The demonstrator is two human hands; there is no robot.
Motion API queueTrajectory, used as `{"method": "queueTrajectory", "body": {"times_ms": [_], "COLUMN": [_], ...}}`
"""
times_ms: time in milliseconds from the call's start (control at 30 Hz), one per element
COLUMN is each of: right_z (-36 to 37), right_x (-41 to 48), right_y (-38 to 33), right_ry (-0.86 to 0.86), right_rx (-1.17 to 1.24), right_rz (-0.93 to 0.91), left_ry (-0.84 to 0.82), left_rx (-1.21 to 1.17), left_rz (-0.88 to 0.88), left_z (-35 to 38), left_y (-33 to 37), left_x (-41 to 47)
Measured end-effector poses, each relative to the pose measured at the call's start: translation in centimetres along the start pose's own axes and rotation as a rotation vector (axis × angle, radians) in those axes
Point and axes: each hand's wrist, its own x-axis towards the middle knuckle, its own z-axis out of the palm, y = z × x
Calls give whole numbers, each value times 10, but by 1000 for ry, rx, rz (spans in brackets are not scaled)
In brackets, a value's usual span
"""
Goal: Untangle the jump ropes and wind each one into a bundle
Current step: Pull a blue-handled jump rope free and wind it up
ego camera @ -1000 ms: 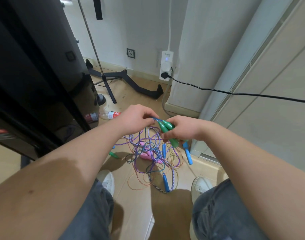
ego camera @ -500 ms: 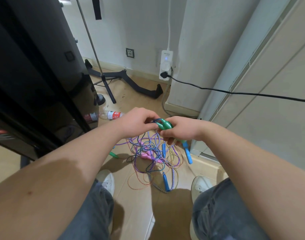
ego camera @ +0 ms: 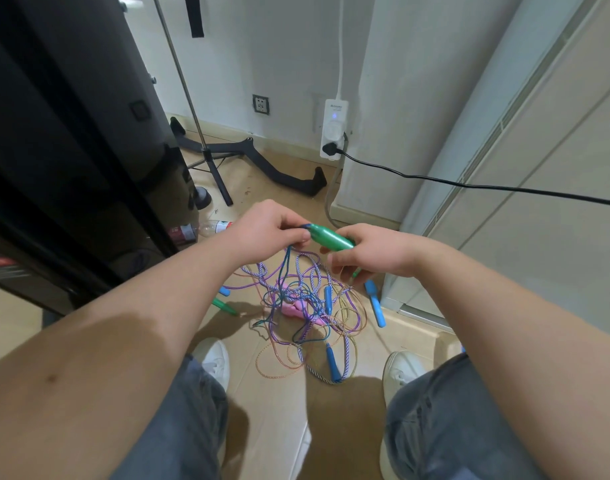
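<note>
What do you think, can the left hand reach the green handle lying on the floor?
Probably yes, if the left hand drops the cord it pinches. The green floor handle lies uncovered at the tangle's edge, below that hand.

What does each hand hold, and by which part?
The right hand grips the green handle by its rear end; the left hand pinches the teal cord where it leaves the handle.
</note>
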Motion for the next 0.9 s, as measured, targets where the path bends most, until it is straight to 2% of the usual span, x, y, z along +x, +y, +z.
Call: {"method": "queueTrajectory", "body": {"times_ms": [200, 333, 533, 733, 833, 900], "right_z": [-4, -9, -9, -11, -12, -10], "right_x": [-5, -11, -15, -17, -17, -17], "right_y": [-3, -7, -12, -12, -10, -9], "right_ry": [35, 19, -96, -206, -219, -214], "right_rx": [-32, 96, 303, 459, 483, 475], "right_rz": [26, 41, 12, 4, 14, 3], "left_ry": [22, 63, 229, 247, 263, 255], "left_rx": [-4, 99, -69, -120, -244, -219], "left_rz": [12, 84, 42, 44, 12, 3], "left_z": [1, 0, -2, -1, -1, 0], "left_y": [1, 5, 5, 4, 4, 4], "left_x": [-2, -4, 3, 5, 5, 4]}}
